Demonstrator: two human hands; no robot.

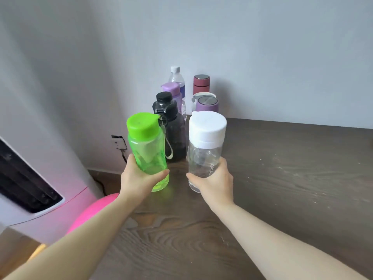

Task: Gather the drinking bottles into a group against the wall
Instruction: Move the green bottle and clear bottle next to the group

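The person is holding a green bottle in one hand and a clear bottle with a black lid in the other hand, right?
Not quite. The head view shows the clear bottle in the right hand has a white lid, not black. The left hand does hold the green bottle.

The only lettering that can be made out stands on the clear plastic bottle with the wide white screw cap [203, 156], running lengthwise down its transparent wall just above the fingers of the right hand [214, 183] that grips it: pale capitals reading "ORTA", with whatever precedes them lost in the reflections. The thin clear water bottle with a small white cap [177, 81] at the back carries a blue label, but its print is too small and blurred to read
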